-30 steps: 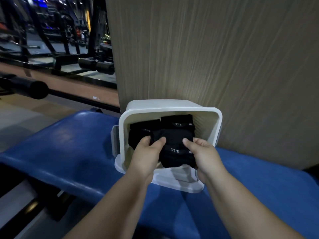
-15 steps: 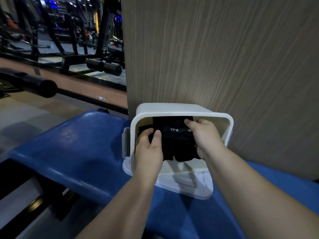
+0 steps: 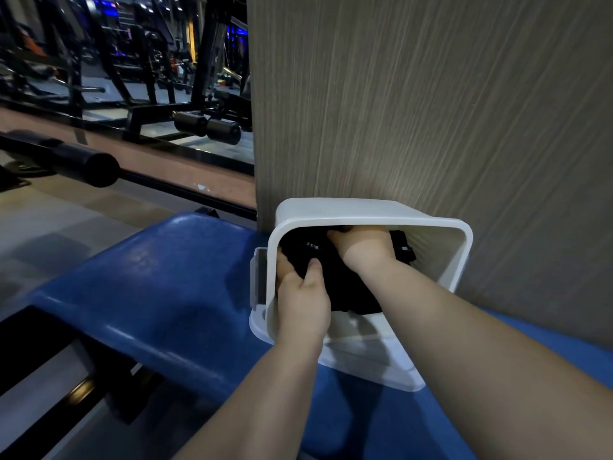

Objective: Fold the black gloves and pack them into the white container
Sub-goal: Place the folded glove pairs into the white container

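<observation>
Pretty much at the packing stage here. The white container (image 3: 368,212) is lying on its side on the blue bench (image 3: 159,287), sitting at about 3 o'clock in view, mouth facing the person. Both hands are reaching inside it. The left hand (image 3: 303,298) is pinching the black gloves (image 3: 335,280) at their 9 o'clock edge, thumb on top. The right hand (image 3: 363,245) is curling over them at 12 o'clock, pressing them toward the back. Gloves are looking folded and mostly in, so I'd say what's left is seating them and letting go.
</observation>
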Demonstrator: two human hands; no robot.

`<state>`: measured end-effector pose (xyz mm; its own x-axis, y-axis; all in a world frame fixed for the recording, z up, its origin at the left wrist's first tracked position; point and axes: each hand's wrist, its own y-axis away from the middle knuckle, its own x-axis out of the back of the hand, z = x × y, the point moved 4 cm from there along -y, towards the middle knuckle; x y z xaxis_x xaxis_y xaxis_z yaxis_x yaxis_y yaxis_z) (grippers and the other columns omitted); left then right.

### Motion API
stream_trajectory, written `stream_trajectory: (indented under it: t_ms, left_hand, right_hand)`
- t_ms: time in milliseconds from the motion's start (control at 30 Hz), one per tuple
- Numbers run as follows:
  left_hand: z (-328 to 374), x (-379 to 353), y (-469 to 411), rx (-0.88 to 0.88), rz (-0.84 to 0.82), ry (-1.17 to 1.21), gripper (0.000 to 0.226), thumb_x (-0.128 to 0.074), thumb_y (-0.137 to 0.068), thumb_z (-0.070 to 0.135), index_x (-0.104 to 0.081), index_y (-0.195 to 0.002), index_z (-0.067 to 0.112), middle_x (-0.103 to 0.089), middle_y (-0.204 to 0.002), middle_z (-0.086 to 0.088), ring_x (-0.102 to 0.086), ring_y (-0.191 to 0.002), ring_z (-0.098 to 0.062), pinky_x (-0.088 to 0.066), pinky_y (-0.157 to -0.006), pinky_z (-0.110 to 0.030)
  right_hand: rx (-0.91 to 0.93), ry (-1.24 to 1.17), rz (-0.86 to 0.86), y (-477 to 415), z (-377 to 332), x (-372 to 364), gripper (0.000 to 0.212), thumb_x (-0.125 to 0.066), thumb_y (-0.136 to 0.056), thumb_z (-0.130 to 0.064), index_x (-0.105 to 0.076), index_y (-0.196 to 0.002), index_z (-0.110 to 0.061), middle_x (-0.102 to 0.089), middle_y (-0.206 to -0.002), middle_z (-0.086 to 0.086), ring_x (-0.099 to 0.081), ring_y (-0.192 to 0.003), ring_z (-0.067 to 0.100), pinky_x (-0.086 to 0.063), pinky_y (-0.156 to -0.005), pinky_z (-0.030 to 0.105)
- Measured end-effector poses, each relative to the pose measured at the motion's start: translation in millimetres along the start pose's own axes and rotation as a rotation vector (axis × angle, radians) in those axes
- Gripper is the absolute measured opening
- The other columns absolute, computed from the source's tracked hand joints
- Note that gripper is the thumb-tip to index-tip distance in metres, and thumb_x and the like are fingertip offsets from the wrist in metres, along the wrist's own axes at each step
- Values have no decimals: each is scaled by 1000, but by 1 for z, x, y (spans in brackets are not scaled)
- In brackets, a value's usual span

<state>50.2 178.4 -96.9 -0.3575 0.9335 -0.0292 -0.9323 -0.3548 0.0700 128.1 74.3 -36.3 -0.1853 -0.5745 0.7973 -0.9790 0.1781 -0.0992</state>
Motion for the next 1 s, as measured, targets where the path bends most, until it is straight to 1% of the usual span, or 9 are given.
stream_trajectory:
  t_ms: [100, 167, 300, 400, 533, 633, 733, 867, 1000]
  left_hand:
    - [-2, -1, -2, -21, 21, 23, 67, -49, -94, 40, -16, -152, 36, -37, -150, 9, -37, -137, -18, -28, -114, -37]
    - [-3, -2, -3, -26, 40, 26, 68, -50, -94, 39, -14, -152, 37, -37, -150, 9, -37, -136, -17, -29, -114, -37]
    - [2, -4, 4, -54, 32, 84, 67, -50, -96, 32, -14, -151, 41, -42, -138, 18, -43, -122, -9, -32, -100, -28]
    - [9, -5, 12, -82, 5, 78, 67, -49, -97, 28, -11, -151, 43, -37, -125, 20, -37, -110, -1, -28, -94, -23]
    - [12, -3, 16, -121, 24, -62, 66, -50, -96, 32, -12, -149, 45, -30, -150, 9, -34, -129, -8, -26, -101, -24]
    - [10, -5, 10, -165, -1, -91, 60, -49, -97, 25, -23, -148, 41, -16, -158, 11, -18, -143, -8, -18, -111, -23]
    - [5, -6, 2, -134, -7, -110, 51, -47, -97, 22, -34, -146, 31, -16, -158, 14, -18, -143, -4, -15, -102, -16]
    - [4, -7, 2, -138, -26, -133, 53, -46, -98, 21, -31, -149, 27, -15, -159, 14, -18, -143, -5, -13, -99, -13]
    - [1, -9, 0, -156, -41, -142, 57, -44, -98, 22, -25, -151, 28, -12, -160, 14, -14, -145, -8, -11, -102, -17]
  right_hand:
    - [-3, 168, -63, 0, -2, -4, 24, -48, -95, -36, -59, -94, -15, -58, -88, 3, -53, -85, 21, -40, -74, 27]
    - [6, 207, -60, 0, -3, -2, 24, -47, -96, -35, -58, -97, -15, -56, -88, 3, -54, -87, 22, -40, -73, 27]
    - [34, 235, -65, -4, -4, 2, 34, -41, -99, -34, -54, -124, -15, -60, -120, 7, -53, -115, 24, -40, -93, 29]
    - [36, 282, -157, -11, -2, 0, 32, -36, -101, -27, -51, -126, -14, -56, -128, 5, -51, -112, 21, -38, -92, 29]
    - [52, 265, -174, -13, 0, 0, 33, -40, -100, -34, -54, -125, -16, -59, -120, 7, -55, -104, 24, -42, -82, 29]
    - [44, 299, -166, -11, 3, -4, 34, -43, -99, -36, -56, -122, -15, -59, -112, 6, -49, -89, 18, -39, -78, 26]
    - [52, 294, -92, -8, 4, -5, 32, -47, -98, -36, -59, -116, -13, -61, -111, 7, -54, -95, 21, -38, -77, 25]
    - [143, 369, 17, 5, -3, 6, 27, -45, -99, -29, -59, -113, -11, -62, -112, 8, -57, -107, 26, -38, -80, 26]
    - [287, 377, 119, 21, -4, 9, 18, -43, -98, -25, -56, -103, -15, -59, -99, 7, -56, -94, 25, -38, -73, 26]
